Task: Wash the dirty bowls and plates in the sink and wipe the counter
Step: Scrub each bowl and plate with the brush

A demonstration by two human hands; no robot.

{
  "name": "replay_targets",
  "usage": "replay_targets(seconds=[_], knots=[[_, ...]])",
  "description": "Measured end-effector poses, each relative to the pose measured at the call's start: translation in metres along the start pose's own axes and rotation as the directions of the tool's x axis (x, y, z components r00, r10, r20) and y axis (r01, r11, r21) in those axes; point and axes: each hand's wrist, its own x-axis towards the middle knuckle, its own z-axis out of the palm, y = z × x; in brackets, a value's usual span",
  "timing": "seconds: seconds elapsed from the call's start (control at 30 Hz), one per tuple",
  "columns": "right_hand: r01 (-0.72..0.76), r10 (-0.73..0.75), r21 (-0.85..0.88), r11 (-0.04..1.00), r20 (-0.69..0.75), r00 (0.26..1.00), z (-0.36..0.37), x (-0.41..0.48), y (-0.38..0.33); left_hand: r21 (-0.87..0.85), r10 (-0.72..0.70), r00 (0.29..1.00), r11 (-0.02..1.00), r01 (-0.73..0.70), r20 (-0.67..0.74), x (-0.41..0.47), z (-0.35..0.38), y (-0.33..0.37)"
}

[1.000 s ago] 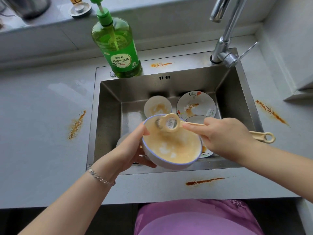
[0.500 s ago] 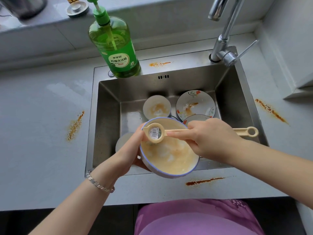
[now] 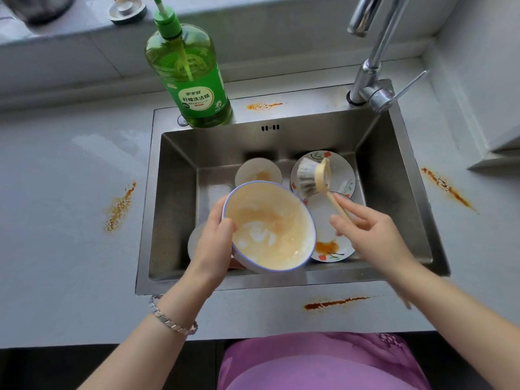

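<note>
The left hand (image 3: 215,243) grips the blue-rimmed bowl (image 3: 271,223) with fingers curled over its left rim, holding it tilted above the steel sink (image 3: 176,198). Its inside is smeared with an orange-yellow film, with white patches low down. The right hand (image 3: 371,235) pinches the cream handle of the dish brush (image 3: 311,175), whose bristle head is over a flowered plate (image 3: 344,170), apart from the bowl.

My left hand (image 3: 216,243) grips the bowl (image 3: 270,229) by its rim, thumb hooked over the edge. To its right, my right hand (image 3: 374,240) pinches the brush (image 3: 308,175) handle between thumb and extended fingers, both forearms bare.
</note>
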Motion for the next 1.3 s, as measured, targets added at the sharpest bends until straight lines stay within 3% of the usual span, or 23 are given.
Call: replay_targets(seconds=[0.1,0.23,0.3,0.33,0.37,0.4,0.47,0.5,0.57,0.67,0.73,0.77,0.83,0.9,1.03,1.13,1.23,1.3], knots=[[-0.272,0.232,0.3,0.914,0.163,0.959,0.01,0.004,0.002,-0.08,-0.001,1.0,0.997,0.002,0.019,-0.001,0.01,0.0],[-0.398,0.282,0.468,0.789,0.3,0.911,0.01,0.012,0.004,-0.111,-0.007,0.995,0.994,0.019,0.103,0.005,0.017,0.0],[-0.383,0.287,0.464,0.798,0.267,0.92,0.007,0.014,0.004,0.018,0.04,0.991,0.999,-0.042,0.127,0.007,0.017,-0.003],[-0.369,0.296,0.447,0.815,0.226,0.928,0.005,0.015,0.005,0.171,0.096,0.989,0.979,-0.115,0.111,0.008,0.017,-0.003],[-0.357,0.312,0.422,0.833,0.176,0.934,0.003,0.016,0.005,0.365,0.188,0.979,0.908,-0.205,0.08,0.008,0.017,-0.004],[-0.349,0.327,0.396,0.849,0.126,0.937,0.002,0.017,0.005,0.545,0.328,0.941,0.776,-0.318,0.082,0.007,0.017,-0.006],[-0.336,0.344,0.359,0.871,0.042,0.938,0.001,0.019,0.002,0.673,0.536,0.815,0.521,-0.526,0.222,-0.001,0.023,-0.008],[-0.332,0.349,0.35,0.876,0.015,0.937,0.002,0.019,0.0,0.654,0.563,0.765,0.457,-0.603,0.312,-0.004,0.027,-0.008],[-0.322,0.348,0.328,0.888,-0.021,0.937,0.005,0.019,-0.004,0.606,0.511,0.742,0.443,-0.66,0.435,-0.01,0.038,-0.008],[-0.263,0.286,0.29,0.92,-0.039,0.958,0.012,0.017,-0.01,0.69,0.499,0.742,0.334,-0.642,0.449,-0.01,0.049,-0.01],[-0.228,0.245,0.275,0.934,-0.027,0.969,0.013,0.015,-0.013,0.702,0.508,0.787,0.415,-0.579,0.35,-0.008,0.049,-0.012],[-0.211,0.227,0.261,0.942,-0.033,0.973,0.011,0.015,-0.014,0.674,0.47,0.837,0.525,-0.52,0.279,-0.007,0.047,-0.011],[-0.126,0.137,0.137,0.983,-0.072,0.988,0.001,0.013,-0.014,0.484,0.297,0.942,0.808,-0.336,0.159,0.0,0.039,-0.006],[0.004,-0.012,-0.108,0.994,-0.069,0.998,-0.012,0.01,-0.012,0.261,0.144,0.981,0.95,-0.173,0.129,0.004,0.031,0.001],[0.25,-0.176,-0.487,0.837,0.194,0.965,-0.016,-0.016,-0.006,0.163,0.078,0.99,0.982,-0.097,0.114,0.005,0.022,0.007],[0.399,-0.252,-0.595,0.698,0.318,0.914,-0.01,-0.029,-0.01,0.203,0.092,0.988,0.972,-0.115,0.121,0.004,0.015,0.011],[0.255,-0.161,-0.593,0.764,0.207,0.965,-0.018,-0.007,-0.016,0.211,0.087,0.981,0.97,-0.124,0.175,0.0,0.008,0.012],[0.248,-0.167,-0.545,0.801,0.194,0.967,-0.017,-0.005,-0.019,0.203,0.079,0.974,0.971,-0.123,0.211,-0.004,0.006,0.013]])
